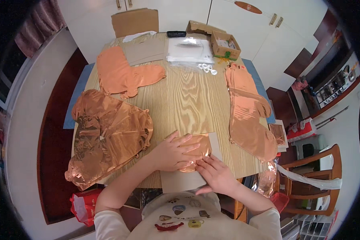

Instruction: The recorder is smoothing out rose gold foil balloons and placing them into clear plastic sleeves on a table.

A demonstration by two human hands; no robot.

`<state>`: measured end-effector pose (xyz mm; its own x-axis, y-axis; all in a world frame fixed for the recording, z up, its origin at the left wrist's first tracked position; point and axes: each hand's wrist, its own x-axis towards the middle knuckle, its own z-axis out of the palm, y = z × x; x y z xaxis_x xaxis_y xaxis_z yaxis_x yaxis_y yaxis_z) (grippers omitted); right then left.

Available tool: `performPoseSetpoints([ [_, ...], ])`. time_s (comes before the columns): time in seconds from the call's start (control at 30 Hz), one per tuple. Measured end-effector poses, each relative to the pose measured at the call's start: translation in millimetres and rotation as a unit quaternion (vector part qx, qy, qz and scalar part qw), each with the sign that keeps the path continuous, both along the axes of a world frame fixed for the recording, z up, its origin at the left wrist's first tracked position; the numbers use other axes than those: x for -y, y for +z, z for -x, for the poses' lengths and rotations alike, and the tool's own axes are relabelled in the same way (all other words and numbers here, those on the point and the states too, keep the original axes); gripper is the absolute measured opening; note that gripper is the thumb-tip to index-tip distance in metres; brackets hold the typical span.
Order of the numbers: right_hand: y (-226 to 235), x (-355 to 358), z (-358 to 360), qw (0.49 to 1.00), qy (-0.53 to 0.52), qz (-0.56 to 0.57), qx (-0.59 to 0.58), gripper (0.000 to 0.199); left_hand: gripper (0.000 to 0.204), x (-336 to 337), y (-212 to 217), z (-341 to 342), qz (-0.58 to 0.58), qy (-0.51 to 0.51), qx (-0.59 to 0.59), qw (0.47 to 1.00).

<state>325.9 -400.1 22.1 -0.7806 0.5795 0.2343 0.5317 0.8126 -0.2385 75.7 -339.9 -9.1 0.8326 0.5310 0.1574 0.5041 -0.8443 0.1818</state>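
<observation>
Evidently, a pale wood-grain table (pixel 192 96) holds a crumpled, shiny copper foil shape (pixel 112 134) at nine o'clock and a flat grey-beige cardboard sheet (pixel 184 183) at six. On that sheet lies a small copper-coloured foil piece (pixel 204 146), its partly hidden long axis seemingly running twelve to six. The left hand (pixel 175 153) covers more of it, fingers spread flat, the foil showing toward three o'clock. From the right hand (pixel 218 175), fingers together, thumb apart, the foil lies at eleven, fingertips touching its lower edge.
</observation>
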Motion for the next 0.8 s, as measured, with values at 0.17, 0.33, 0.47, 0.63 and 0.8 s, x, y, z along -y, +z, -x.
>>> performPoseSetpoints([
  [0.17, 3, -38, 0, 0.990, -0.069, 0.092, -0.081, 0.047, 0.039, 0, 0, 1, -0.013, -0.004, -0.028, 1.000],
  [0.33, -29, -64, 7, 0.998, -0.063, 0.012, -0.009, 0.050, 0.039, -3, -3, -1, -0.023, -0.011, -0.018, 0.999],
  [0.47, -31, -65, 4, 0.996, -0.066, 0.011, 0.050, 0.055, 0.040, -3, 0, 0, -0.012, -0.007, -0.018, 1.000],
  [0.63, -31, -67, -1, 0.993, -0.063, 0.017, 0.101, 0.068, 0.049, 10, 2, 6, 0.017, -0.011, -0.031, 0.999],
  [0.8, -26, -66, -3, 0.987, -0.065, 0.039, 0.142, 0.084, 0.062, 26, 6, 20, 0.061, -0.009, -0.036, 0.997],
])
